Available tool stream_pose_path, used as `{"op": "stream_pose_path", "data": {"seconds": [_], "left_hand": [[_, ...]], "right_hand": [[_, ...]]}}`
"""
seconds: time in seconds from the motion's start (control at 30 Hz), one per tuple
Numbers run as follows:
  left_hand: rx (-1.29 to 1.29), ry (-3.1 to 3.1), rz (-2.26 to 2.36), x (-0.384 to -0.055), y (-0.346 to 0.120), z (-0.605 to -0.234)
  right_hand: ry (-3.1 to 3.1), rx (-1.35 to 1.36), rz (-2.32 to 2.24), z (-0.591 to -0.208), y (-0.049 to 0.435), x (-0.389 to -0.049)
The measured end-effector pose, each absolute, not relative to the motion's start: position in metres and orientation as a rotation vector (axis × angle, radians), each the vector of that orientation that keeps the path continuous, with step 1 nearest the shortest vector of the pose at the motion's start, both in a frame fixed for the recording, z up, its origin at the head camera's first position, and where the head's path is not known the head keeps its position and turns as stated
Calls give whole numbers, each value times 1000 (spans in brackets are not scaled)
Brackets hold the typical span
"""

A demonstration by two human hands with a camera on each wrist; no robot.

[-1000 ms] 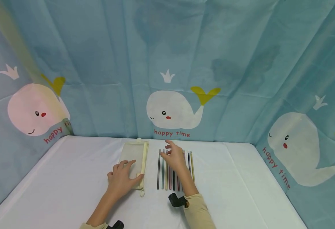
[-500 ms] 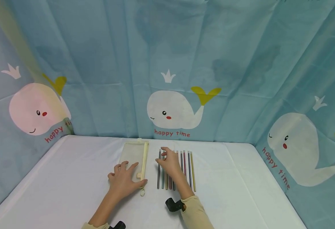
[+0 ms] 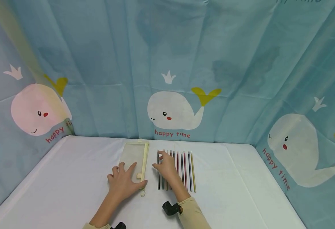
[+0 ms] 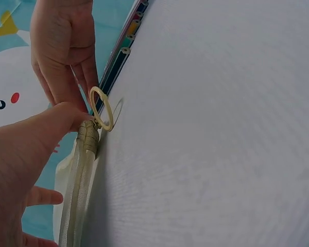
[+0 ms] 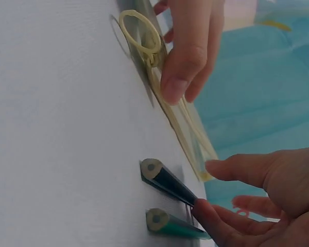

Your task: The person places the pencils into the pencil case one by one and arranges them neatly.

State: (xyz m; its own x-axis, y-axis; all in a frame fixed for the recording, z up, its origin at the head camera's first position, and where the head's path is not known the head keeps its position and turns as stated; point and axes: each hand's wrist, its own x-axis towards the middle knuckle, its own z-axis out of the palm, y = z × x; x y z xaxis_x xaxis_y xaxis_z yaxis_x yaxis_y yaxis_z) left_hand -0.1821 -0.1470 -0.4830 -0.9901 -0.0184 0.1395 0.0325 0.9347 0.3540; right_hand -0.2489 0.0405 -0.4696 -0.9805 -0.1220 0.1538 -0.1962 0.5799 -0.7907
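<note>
A pale yellow mesh zip pouch lies flat on the table, its zip along the right side. My left hand rests on the lower part of it, fingers spread, thumb near the zip's end by the cream ring. Right of the pouch several coloured pencils lie side by side in a row. My right hand is over the left end of that row. In the right wrist view a fingertip touches the dark pencil, while the thumb stays apart from it. Beside it lies a green pencil.
A white cloth covers the table. Behind and at both sides hangs a blue curtain with whale prints, meeting the table's far edge. A black wrist camera sits on the right wrist.
My right hand has moved left and down along the pencil row to its leftmost pencil. My left hand's thumb has slid slightly down and right on the pouch.
</note>
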Motion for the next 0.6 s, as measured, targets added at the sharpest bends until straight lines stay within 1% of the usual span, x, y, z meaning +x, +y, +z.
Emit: {"op": "stream_pose_path", "data": {"seconds": [0.2,0.6], "left_hand": [[10,-2962,-542,-183,-147,-483],[34,-2970,-569,-182,-148,-480]], "right_hand": [[-2747,236,1345,-471,34,-247],[-2799,268,1223,-472,27,-243]]}}
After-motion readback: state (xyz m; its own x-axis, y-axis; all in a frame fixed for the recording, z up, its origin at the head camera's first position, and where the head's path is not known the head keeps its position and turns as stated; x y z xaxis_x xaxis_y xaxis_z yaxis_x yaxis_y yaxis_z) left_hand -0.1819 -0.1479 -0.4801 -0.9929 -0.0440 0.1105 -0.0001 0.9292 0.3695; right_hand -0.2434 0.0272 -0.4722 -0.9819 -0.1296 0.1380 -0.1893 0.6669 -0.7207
